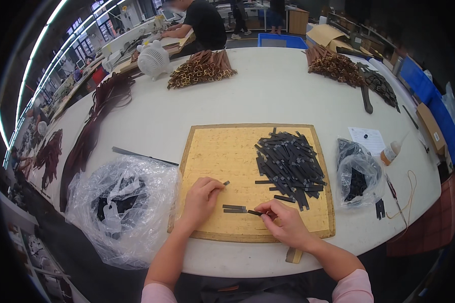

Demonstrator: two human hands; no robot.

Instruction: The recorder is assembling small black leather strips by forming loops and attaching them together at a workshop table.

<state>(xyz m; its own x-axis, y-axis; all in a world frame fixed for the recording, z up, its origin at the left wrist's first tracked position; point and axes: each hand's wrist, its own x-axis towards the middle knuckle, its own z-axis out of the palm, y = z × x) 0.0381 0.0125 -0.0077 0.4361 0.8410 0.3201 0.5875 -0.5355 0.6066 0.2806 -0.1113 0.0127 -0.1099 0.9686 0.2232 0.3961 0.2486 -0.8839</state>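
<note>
black, narrow, flat strip, pinched between the thumb and forefinger of the right hand; the grip is closed, and the strip's free end points left, low over the board. the left hand, to the left of it, also has its thumb and fingertips drawn together, at a short dark piece with a greyish end; most of its length is hidden by the fingers or too small to tell.

between the hands, two black parallel strips lie side by side, their right ends just beside the strip in the right hand. beyond the right hand is a heaped pile of black strips, some with pale grey ends. all rest on or above a rectangular tan board with a darker edge.

left of the board: a large crumpled clear plastic bag with black contents. right of it: a smaller clear plastic bag, also holding black pieces, near a white printed sheet and a translucent bottle with a pointed nozzle. at the far side of the white table lie two bundles of brown straps with gold-coloured buckles.
</note>
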